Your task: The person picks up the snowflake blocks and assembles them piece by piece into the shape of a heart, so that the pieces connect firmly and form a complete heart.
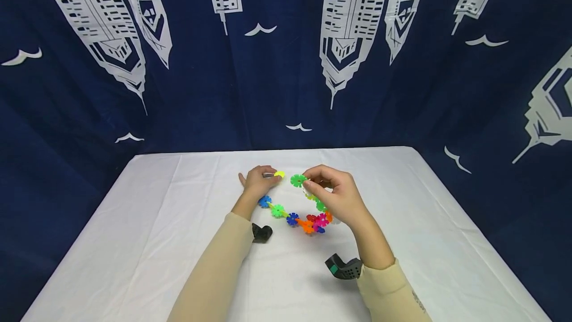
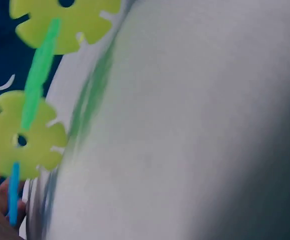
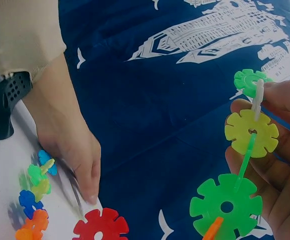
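My right hand (image 1: 335,190) pinches one end of a chain of notched plastic interlocking discs, near a green disc (image 1: 298,180). Below it, a yellow disc (image 3: 251,133) and a larger green disc (image 3: 226,207) hang linked. My left hand (image 1: 259,182) is low over the table, a yellow disc (image 1: 279,174) between its thumb and fingertips. That disc is hidden in the right wrist view. Nearer me, the chain's other end lies by the left wrist, with a blue disc (image 1: 265,201) last. Two yellow discs (image 2: 27,135) of the chain loom large in the left wrist view.
The white-covered table (image 1: 134,242) spreads around both hands. A dark blue curtain (image 1: 268,83) with white building and bird prints hangs behind it. Black wrist devices (image 1: 344,267) jut from both sleeves near the chain.
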A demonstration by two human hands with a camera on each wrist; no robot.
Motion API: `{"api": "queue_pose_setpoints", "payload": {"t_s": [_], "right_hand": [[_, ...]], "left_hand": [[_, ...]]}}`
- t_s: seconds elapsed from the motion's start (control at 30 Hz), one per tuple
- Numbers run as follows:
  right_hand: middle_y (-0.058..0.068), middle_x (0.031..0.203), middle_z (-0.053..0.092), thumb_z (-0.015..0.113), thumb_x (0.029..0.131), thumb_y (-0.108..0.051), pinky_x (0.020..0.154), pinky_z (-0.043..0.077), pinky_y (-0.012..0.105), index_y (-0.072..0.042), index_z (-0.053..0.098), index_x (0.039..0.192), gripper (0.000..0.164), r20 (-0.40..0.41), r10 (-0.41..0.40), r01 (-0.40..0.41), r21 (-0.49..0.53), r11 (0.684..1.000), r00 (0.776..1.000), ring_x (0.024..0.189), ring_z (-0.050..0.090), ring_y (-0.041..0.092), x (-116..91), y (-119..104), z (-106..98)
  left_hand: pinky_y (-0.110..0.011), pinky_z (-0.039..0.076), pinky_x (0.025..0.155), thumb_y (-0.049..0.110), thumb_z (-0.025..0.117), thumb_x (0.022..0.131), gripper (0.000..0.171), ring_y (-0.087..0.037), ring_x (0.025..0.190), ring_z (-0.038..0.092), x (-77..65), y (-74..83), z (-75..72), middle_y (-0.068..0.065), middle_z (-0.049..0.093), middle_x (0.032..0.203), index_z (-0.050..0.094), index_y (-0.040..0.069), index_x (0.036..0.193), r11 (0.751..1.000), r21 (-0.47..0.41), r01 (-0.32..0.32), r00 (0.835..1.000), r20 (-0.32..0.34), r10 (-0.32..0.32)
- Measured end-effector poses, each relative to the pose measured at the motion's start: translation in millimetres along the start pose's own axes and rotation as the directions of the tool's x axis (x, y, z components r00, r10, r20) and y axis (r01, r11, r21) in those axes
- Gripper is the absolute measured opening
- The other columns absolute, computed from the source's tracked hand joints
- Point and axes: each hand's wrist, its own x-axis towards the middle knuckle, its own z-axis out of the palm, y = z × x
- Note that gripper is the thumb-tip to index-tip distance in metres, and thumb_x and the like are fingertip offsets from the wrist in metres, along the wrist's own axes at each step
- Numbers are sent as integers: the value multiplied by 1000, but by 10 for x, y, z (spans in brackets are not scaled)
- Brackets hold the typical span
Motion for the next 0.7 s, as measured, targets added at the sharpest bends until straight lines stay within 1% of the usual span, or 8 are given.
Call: {"api": "queue_pose_setpoints", "payload": {"t_s": [0.1,0.13,0.2,0.23,0.33,0.43,0.6,0.7], "right_hand": [[7,88,72,68,94,-8,73,58,24,-7,71,100,6,9,16,-16,4,1000,1000,73,64,15,7,2,1],[7,88,72,68,94,-8,72,58,24,-8,71,100,6,9,21,-21,3,1000,1000,73,65,15,10,3,2],[8,88,72,68,94,-8,71,58,24,-8,71,100,6,12,24,-24,3,1000,1000,72,65,15,21,4,4],[8,88,72,67,94,-8,71,58,24,-8,71,100,7,14,22,-22,0,1000,1000,72,65,15,21,8,7],[11,88,72,67,94,-7,72,58,24,-7,71,100,7,14,9,-9,-2,1000,1000,72,65,15,33,11,12],[11,88,72,67,94,-6,72,58,23,-6,71,100,7,12,0,1,-7,1000,1000,73,65,14,41,3,11],[9,88,73,68,94,-6,72,58,23,-6,71,100,7,3,6,-6,-13,1000,1000,73,65,13,29,7,5],[9,89,73,68,94,-6,72,58,24,-6,70,100,7,8,3,-3,-12,1000,1000,74,65,13,21,28,8]], "left_hand": [[-52,21,124,25,77,88,29,-26,116,67,-80,16,-48,-10,76,111,73,10,112,968,-250,25,999,-30,-34],[-46,34,119,22,76,89,28,-23,107,70,-124,41,-72,-10,77,105,71,8,114,940,-341,28,999,-32,-42],[-38,52,102,15,74,90,28,-19,94,74,-227,124,-135,-10,78,98,68,5,116,853,-522,16,999,-23,-33],[-35,58,92,12,72,91,28,-17,89,75,-295,179,-172,-9,78,97,67,5,118,800,-600,9,1000,-8,-17],[-30,60,88,6,70,92,32,-12,82,75,-492,369,-305,-4,78,92,62,4,123,670,-742,-22,997,34,70],[-30,61,87,3,69,92,39,-11,80,74,-695,546,-445,1,76,87,57,3,129,599,-799,-45,986,62,156],[-33,62,84,-2,64,93,42,-12,77,72,-990,724,-620,3,72,81,52,-1,132,602,-791,-105,966,63,251],[-31,62,80,-3,60,93,37,-13,74,69,-1110,775,-684,2,68,78,53,1,129,646,-751,-134,958,68,278]]}}
